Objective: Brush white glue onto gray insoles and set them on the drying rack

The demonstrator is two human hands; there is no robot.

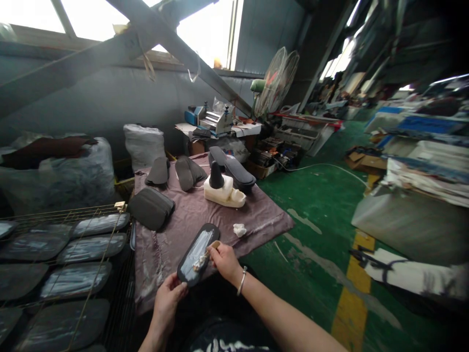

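Observation:
My left hand (168, 296) pinches the lower left end of a dark, rounded oblong pad (204, 240), tilted above the near part of the cloth-covered table. Streaky white coating covers much of the pad's upper face. In my right hand (225, 263) is a small brush (200, 262) with a light brown handle; its white-smeared head rests on the coating. Beyond the pad stands a cream plastic container (220, 192) with a dark cone on top. A crumpled white wad (240, 230) lies on the mauve cloth (216, 220), right of the pad.
Stacks of dark pads (152, 208) sit at the table's left and back. On the left, a wire rack (119, 208) holds several white-coated pads (76, 279). Behind are a roller machine (214, 120) and a fan (274, 80). Green floor (311, 210) lies to the right.

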